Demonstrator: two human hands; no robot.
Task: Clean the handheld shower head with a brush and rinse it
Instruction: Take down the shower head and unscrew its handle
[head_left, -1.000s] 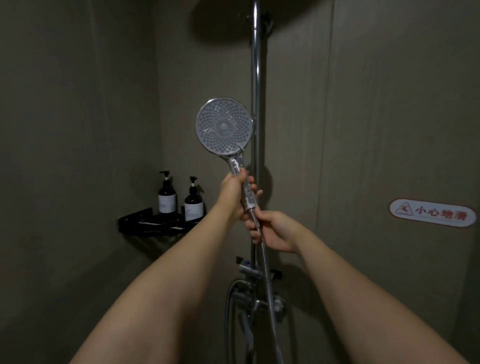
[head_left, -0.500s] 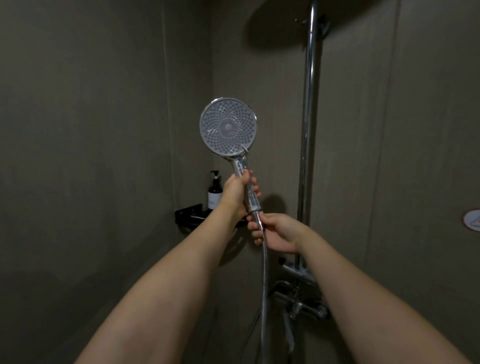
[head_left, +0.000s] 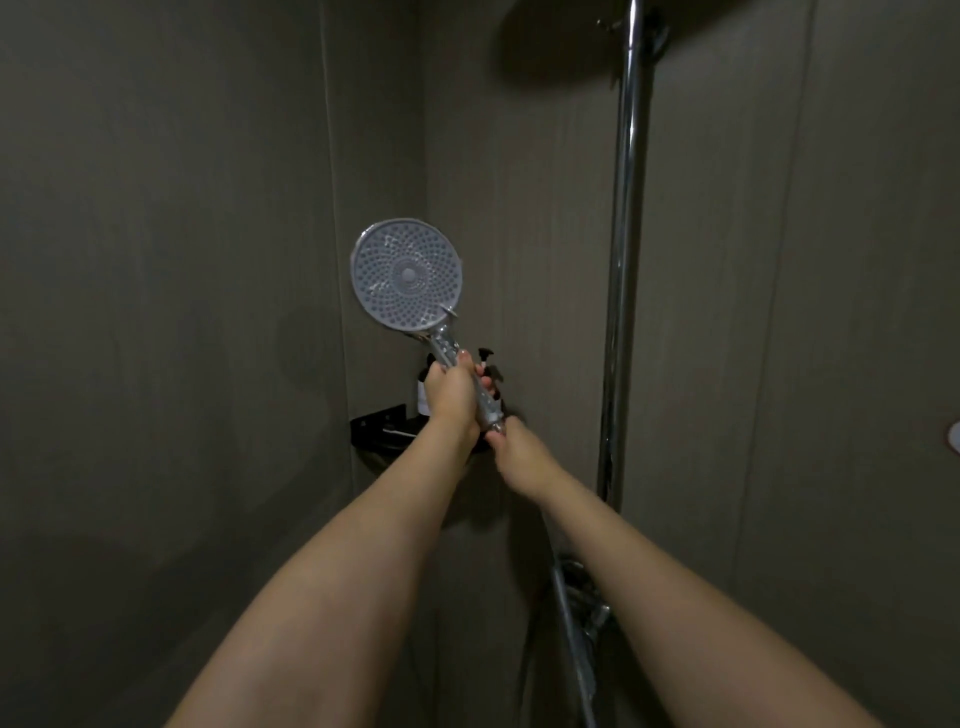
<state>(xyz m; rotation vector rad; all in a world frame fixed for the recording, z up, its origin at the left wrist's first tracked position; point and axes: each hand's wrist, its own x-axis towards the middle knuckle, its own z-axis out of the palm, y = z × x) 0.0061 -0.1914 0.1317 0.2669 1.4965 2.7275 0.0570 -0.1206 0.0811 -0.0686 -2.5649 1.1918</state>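
The handheld shower head (head_left: 406, 279) is a round grey disc with many nozzle holes on a chrome handle. It is raised in front of the wall corner, its face turned toward me and tilted to the upper left. My left hand (head_left: 451, 397) grips the handle. Just below, my right hand (head_left: 519, 457) holds the bottom of the handle where the metal hose (head_left: 571, 639) joins. The hose runs down to the lower right. No brush is in view.
A chrome riser pipe (head_left: 626, 249) stands on the right wall, with the dark overhead shower disc (head_left: 561, 47) at its top and the mixer valve (head_left: 587, 597) low down. A black corner shelf (head_left: 379, 423) with pump bottles (head_left: 427, 384) sits behind my hands.
The view has swung left and up, so the riser pipe sits further right. The shower head now leans more to the upper left and lies in front of the corner shelf. Both hands keep their hold.
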